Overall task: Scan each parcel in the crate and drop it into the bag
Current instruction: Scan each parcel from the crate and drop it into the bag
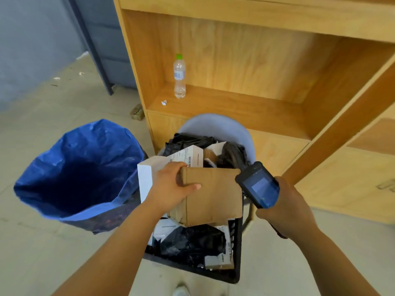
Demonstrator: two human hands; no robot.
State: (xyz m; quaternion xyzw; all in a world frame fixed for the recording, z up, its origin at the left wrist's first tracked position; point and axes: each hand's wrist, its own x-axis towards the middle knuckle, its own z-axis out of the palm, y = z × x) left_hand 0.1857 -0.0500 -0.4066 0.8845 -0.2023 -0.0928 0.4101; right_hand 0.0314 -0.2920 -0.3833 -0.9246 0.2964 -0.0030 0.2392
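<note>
At centre frame, over the black crate (234, 253), the left hand (171, 186) grips a brown cardboard parcel (213, 195), the right hand (286, 208) clasps a scanner (257, 184), and the blue bag (77, 167) gapes at left.

Bright, even light; slight blur, bowed edges.

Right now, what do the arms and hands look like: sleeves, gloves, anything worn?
Both forearms are bare, no sleeves in view. The left hand and right hand wear no gloves; no rings or watch show. A dark strap-like piece sits under the right wrist.
</note>
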